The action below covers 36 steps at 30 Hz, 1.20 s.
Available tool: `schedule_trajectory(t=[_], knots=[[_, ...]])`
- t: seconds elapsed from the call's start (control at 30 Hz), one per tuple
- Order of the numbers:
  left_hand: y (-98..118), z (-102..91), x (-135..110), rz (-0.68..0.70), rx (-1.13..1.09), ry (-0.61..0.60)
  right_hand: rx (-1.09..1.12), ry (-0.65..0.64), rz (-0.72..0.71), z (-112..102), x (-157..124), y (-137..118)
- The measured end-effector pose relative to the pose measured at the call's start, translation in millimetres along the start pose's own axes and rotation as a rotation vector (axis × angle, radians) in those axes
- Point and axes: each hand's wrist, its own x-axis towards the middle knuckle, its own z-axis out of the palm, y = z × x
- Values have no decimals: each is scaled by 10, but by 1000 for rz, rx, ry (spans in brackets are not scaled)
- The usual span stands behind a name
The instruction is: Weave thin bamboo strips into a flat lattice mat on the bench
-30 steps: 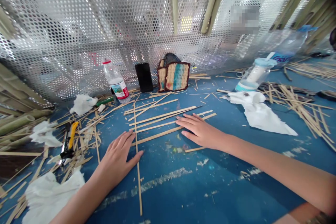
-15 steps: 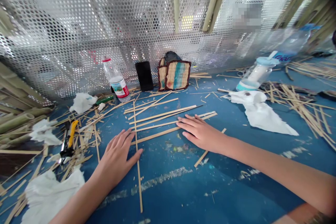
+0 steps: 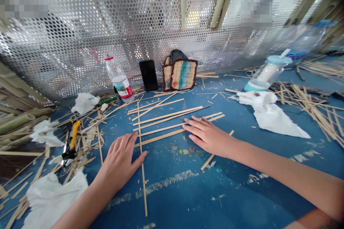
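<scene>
Several thin bamboo strips [image 3: 169,113] lie side by side on the blue table [image 3: 172,200]. One long strip [image 3: 143,179] crosses them near their left ends, running toward me. My left hand [image 3: 120,154] rests beside this crossing, its index fingertip at the strip and its thumb stretched out past it. On the right ends of the strips lies my right hand [image 3: 206,134], palm down with fingers spread. A short strip [image 3: 208,161] pokes out from under my right wrist. Neither hand grips anything that I can see.
A plastic bottle [image 3: 123,87], a black phone [image 3: 148,75] and a woven piece [image 3: 185,74] stand along the perforated metal screen [image 3: 150,18]. Yellow-handled pliers or cutters [image 3: 73,136] lie among scraps at left. At right are tissue [image 3: 264,111], a lidded cup [image 3: 266,75] and loose strips [image 3: 311,111].
The view has shifted slightly. Both hands stay in almost the same place on the strips, and the strips keep their layout.
</scene>
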Motion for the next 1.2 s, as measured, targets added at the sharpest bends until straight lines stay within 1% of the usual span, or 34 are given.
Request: schedule_trajectory(t=[0.13, 0.2, 0.3, 0.4, 0.53, 0.63, 0.73, 0.83, 1.03, 1.2], knots=[[-11, -2, 0, -11, -2, -19, -30, -5, 3, -6, -16, -35], [-14, -1, -2, -17, 2, -24, -40, 15, 4, -24, -12, -45], [-15, 18, -9, -25, 20, -15, -54, 95, 18, -74, 34, 7], [-30, 53, -13, -35, 19, -7, -88, 164, 49, -120, 113, 161], [-98, 67, 0, -96, -99, -79, -107, 135, 136, -123, 170, 397], [-182, 50, 27, -176, -219, -95, -102, 131, 157, -118, 159, 486], [-255, 53, 54, -226, -248, -79, -93, 138, 168, -136, 139, 505], [-286, 79, 64, -232, -259, -88, -79, 122, 176, -163, 128, 503], [-270, 90, 64, -195, -279, -80, -108, 139, 176, -172, 131, 519], [-261, 66, 78, -231, -275, -126, -154, 179, 189, -143, 140, 579]])
